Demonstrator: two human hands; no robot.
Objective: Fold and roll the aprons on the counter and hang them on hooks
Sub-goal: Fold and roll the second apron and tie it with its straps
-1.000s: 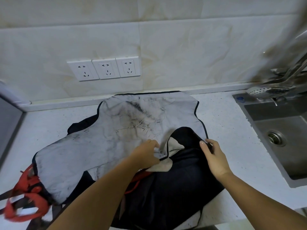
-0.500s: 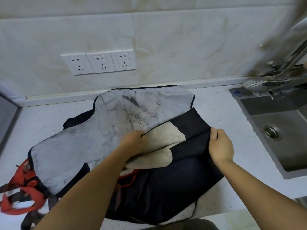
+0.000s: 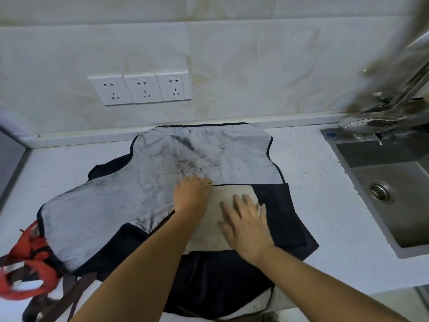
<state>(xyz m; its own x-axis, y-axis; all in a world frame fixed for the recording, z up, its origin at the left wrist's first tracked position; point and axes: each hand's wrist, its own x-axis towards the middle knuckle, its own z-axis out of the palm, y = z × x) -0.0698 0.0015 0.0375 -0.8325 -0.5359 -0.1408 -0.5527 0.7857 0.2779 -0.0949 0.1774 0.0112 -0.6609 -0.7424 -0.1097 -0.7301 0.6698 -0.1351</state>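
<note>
Across the desk (image 3: 325,182): pale grey apron (image 3: 116,205) spread flat, smudged with dark marks, edged in dark trim, top edge close to the wall.
Under and in front of it: dark navy cloth (image 3: 220,282), reaching the front edge of the desk; one piece with the pale grey apron or a second one, cannot tell.
Middle of the head view: beige flap (image 3: 209,235) folded over onto the dark navy cloth, its top edge just beside the pale apron's lower trim.
Top left corner of the flap: left hand (image 3: 192,196), knuckles up, fingers curled down onto the corner and gripping the cloth there.
Centre of the flap: right hand (image 3: 246,224), palm down, fingers straight and spread, pressing flat on the beige flap; slightly blurred.
Both hands: side by side on the same flap, close, not touching.
Left edge: red straps (image 3: 30,270) bunched beside the pale apron, brown straps (image 3: 69,291) trailing just beside them toward the front.
Wall: three white sockets (image 3: 141,88) in a row above the apron.
Right side: steel sink (image 3: 343,163) set into the desk, drain (image 3: 380,191) in its basin, perforated metal ladle (image 3: 366,123) over its back rim.
</note>
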